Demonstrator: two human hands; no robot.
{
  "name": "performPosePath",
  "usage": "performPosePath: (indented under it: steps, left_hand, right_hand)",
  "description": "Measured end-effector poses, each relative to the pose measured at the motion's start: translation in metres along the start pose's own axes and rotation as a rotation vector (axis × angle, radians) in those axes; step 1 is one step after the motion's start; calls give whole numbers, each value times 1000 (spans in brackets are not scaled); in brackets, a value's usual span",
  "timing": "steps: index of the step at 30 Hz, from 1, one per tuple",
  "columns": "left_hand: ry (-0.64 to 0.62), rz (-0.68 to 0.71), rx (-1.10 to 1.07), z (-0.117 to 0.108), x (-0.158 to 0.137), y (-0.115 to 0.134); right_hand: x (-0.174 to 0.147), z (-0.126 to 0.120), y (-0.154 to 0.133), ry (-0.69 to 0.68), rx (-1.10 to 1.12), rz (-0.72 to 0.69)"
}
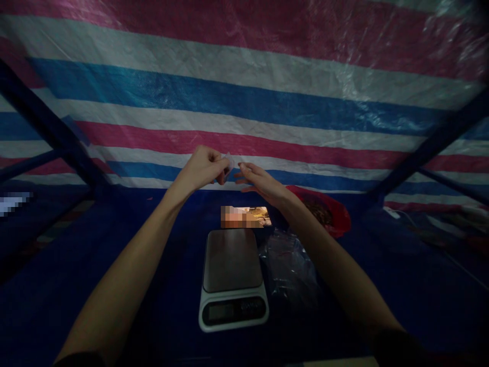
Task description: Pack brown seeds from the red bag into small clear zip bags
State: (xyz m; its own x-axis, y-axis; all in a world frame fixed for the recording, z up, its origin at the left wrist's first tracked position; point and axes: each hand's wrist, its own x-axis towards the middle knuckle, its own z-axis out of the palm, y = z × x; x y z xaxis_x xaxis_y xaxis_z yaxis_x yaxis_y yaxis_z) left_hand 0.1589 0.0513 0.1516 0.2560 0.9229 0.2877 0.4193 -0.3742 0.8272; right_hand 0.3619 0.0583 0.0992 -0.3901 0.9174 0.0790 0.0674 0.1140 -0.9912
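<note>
Take the lit phone (264,216) as your clock's centre. Nearest you, at six, sits the scale (234,262); its display is too dark to read, and a sleeve or wrist brushing the plate could upset a reading. At about half past four, loose clear bags (288,267) lie just beside it under your right forearm; thin plastic could cling, or slide onto the plate if your arm drags them. At three, partly hidden behind that forearm, is the red bowl (344,221) of small brown bits; an elbow swung outward might knock it and spill them. Farther out, between eleven and twelve, your left hand (214,167) pinches a small clear packet (229,161); a slack pinch could drop it. Towards one, your right hand (260,178) has its fingers spread, grasping nothing visible; whether a fingertip meets the packet, I can't tell.
</note>
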Motion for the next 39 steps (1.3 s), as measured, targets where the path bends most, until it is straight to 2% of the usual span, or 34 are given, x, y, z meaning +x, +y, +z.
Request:
performPosePath:
  steps: [2, 4, 7, 9, 12, 14, 16, 19, 22, 23, 25, 27, 31, 35, 39]
  left_hand:
    - [-52, -27, -103, -5, -3, 5]
    - [-88, -39, -193, -8, -7, 10]
    - [-142, -26, -261, -8, -13, 18]
    - [-184, -4, -274, -13, -17, 24]
    - [-156, 55, -270, -36, -27, 36]
    - [20, 120, -263, -61, -38, 43]
    - [167, 106, -271, -84, -52, 41]
    - [255, -42, -186, -98, -74, 11]
    - [95, -180, 41, -84, -92, -42]
    - [36, -215, 100, -76, -96, -61]
    - [42, -234, 170, -64, -103, -92]
    - [78, -250, 220, -58, -106, -112]
    - [133, -260, 297, -60, -110, -128]
    - [160, -297, 353, -62, -116, -130]
    - [132, -287, 362, -56, -119, -127]
  right_hand:
    - [2, 6, 4, -176, 260, 152]
    - [4, 13, 4, -225, 425, 191]
    - [5, 22, -3, -69, 498, 114]
    - [0, 19, -10, 19, 488, 72]
    - [-15, -5, -21, 123, 456, 83]
    - [-33, -36, -27, 214, 397, 84]
    - [-58, -74, -33, 324, 258, 31]
    - [-101, -131, -40, 415, -92, 51]
    - [-135, -172, -40, 454, -453, 90]
    - [-142, -181, -38, 455, -548, 108]
    - [-149, -193, -31, 426, -719, 139]
    - [-148, -198, -24, 365, -873, 156]
    - [-137, -198, -21, 306, -1012, 161]
    - [-129, -195, -32, 324, -1131, 131]
    - [-125, -195, -35, 250, -1172, 165]
